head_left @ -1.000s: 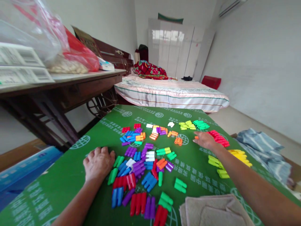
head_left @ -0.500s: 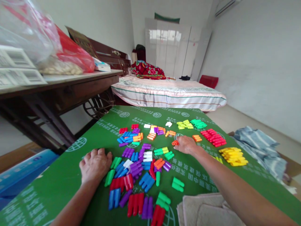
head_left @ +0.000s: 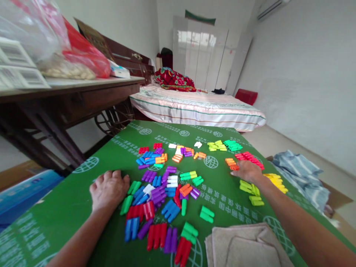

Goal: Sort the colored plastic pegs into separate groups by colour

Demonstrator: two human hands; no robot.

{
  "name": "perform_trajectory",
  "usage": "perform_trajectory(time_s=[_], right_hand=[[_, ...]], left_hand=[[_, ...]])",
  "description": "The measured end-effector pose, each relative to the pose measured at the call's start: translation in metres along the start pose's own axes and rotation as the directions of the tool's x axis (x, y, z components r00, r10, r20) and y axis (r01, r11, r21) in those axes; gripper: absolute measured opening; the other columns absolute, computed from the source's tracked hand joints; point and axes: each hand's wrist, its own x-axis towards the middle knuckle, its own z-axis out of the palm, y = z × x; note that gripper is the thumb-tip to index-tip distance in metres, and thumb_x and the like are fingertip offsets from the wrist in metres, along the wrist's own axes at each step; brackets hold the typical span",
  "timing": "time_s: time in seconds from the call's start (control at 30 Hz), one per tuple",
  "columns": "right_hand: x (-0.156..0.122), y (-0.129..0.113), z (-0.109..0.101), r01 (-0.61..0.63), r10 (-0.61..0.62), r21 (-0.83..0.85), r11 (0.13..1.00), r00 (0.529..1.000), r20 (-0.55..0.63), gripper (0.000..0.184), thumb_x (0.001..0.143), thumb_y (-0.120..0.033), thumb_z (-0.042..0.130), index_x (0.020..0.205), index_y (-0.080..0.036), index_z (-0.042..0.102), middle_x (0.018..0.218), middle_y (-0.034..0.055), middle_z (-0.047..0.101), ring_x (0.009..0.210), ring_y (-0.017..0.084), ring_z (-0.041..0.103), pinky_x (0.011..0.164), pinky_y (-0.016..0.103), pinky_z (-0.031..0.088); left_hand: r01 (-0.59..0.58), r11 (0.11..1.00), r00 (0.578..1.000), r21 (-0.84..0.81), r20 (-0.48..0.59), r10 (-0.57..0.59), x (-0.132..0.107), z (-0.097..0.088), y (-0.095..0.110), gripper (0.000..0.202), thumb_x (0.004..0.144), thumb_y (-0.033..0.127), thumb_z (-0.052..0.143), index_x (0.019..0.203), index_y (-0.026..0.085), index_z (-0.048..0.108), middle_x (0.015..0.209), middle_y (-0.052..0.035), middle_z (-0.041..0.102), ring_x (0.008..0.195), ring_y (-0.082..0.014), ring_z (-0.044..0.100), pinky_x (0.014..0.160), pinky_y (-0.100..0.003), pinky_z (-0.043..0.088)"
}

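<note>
My left hand (head_left: 109,190) rests palm down on the green board (head_left: 111,155), fingers loosely apart, holding nothing. Beside it, to the right, lie green plastic peg blocks (head_left: 134,187) at the edge of a mixed, multicoloured spread. My right hand (head_left: 247,171) reaches to the board's right side, its fingertips pinching an orange peg block (head_left: 234,167). That block is right at another orange block (head_left: 230,161); whether they touch is hard to tell. Just behind the hand is a red group (head_left: 249,158), partly covered by it. Yellow blocks (head_left: 276,182) lie to its right, yellow-green ones (head_left: 249,188) nearer me.
Bright green (head_left: 233,145) and lime blocks (head_left: 217,145) form groups at the far right. A folded beige cloth (head_left: 247,246) lies at the near edge. A dark wooden table (head_left: 105,91) with bags stands left, a bed (head_left: 200,107) behind, striped cloth (head_left: 297,176) right.
My right hand has moved right with the orange peg block, from the middle of the board to the orange block near the red group. My left hand stays in place; the view has shifted slightly.
</note>
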Motion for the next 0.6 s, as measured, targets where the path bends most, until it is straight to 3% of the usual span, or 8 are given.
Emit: perform_trajectory(time_s=[0.3, 0.6], right_hand=[[0.016, 0.011, 0.015, -0.026, 0.025, 0.009, 1.000, 1.000, 0.012, 0.048, 0.081, -0.056, 0.057, 0.106, -0.016, 0.066, 0.111, 0.0134, 0.068, 0.103, 0.027, 0.064, 0.077, 0.034, 0.049], [0.009, -0.002, 0.002, 0.004, -0.005, -0.025, 1.000, 1.000, -0.029, 0.041, 0.088, -0.049, 0.049, 0.107, -0.016, 0.065, 0.110, 0.0148, 0.068, 0.103, 0.027, 0.064, 0.077, 0.034, 0.049]], left_hand=[[-0.004, 1.000, 1.000, -0.003, -0.009, 0.004, -0.002, -0.001, 0.002, 0.050, 0.091, 0.043, 0.027, 0.117, 0.011, 0.054, 0.127, -0.0182, 0.052, 0.121, -0.0352, 0.042, 0.097, -0.047, 0.036], [-0.017, 1.000, 0.999, -0.017, -0.035, 0.016, -0.003, -0.002, 0.002, 0.050, 0.090, 0.043, 0.027, 0.113, 0.011, 0.058, 0.122, -0.0204, 0.055, 0.119, -0.0370, 0.045, 0.095, -0.048, 0.038]])
